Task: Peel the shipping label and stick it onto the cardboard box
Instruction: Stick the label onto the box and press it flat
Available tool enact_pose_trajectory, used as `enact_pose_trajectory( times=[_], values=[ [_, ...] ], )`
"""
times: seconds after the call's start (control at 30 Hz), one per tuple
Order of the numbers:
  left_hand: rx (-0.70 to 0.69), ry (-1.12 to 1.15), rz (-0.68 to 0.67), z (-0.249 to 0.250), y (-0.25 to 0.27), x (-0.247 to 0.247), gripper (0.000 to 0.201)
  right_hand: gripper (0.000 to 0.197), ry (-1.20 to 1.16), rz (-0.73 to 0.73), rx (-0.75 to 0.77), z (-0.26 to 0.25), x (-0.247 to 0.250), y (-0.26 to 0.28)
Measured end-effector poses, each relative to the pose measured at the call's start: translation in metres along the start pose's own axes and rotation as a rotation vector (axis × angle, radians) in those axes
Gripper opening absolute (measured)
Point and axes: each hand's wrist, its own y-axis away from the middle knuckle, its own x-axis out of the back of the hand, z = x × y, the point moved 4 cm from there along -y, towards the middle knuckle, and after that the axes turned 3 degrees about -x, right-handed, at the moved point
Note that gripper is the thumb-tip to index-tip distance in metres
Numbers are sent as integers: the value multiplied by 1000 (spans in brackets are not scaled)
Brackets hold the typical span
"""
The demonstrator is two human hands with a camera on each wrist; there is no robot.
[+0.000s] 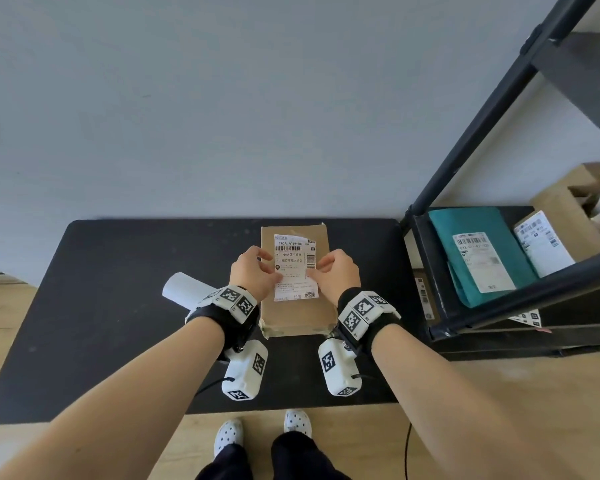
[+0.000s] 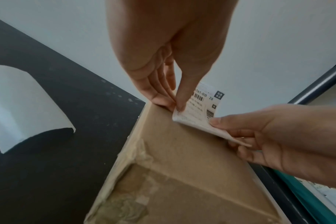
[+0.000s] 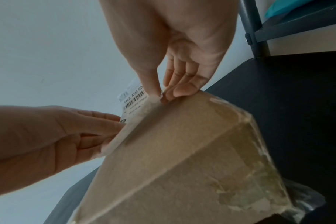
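pinching the shipping label (image 1: 296,268) by its side edges, the left hand (image 1: 253,271) and right hand (image 1: 336,271) hold it taut over the cardboard box (image 1: 297,317) at centre frame, likely to lay it flat without wrinkles.

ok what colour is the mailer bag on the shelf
Teal mailer bag, with a white label; the head view shows it best.

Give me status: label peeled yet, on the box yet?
Peeling looks done: a curled white backing sheet lies on the black mat left of the cardboard box. In hand: the left hand and right hand pinch the shipping label by its side edges over the box top. Left: the wrist views show its near part lifted, so lay it down and press it flat.
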Motion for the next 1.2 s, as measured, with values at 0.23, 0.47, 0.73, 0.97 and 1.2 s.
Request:
enact_pose_trajectory(
  times=[0.23, 0.47, 0.73, 0.97, 1.2],
  values=[
    [-2, -77, -19, 7, -3, -2, 34, 28, 62, 16, 9, -3, 0, 1],
    [-5, -108, -25, 8, -2, -4, 34, 29, 100, 10, 22, -5, -1, 2],
    [5, -140, -43, 10, -6, -6, 33, 28, 133, 9, 32, -8, -1, 3],
    [4, -173, -48, 10, -7, -7, 33, 28, 155, 0, 33, -10, 0, 6],
    [-34, -244, -45, 10, -4, -4, 32, 28, 213, -10, 55, -11, 2, 6]
  ],
)
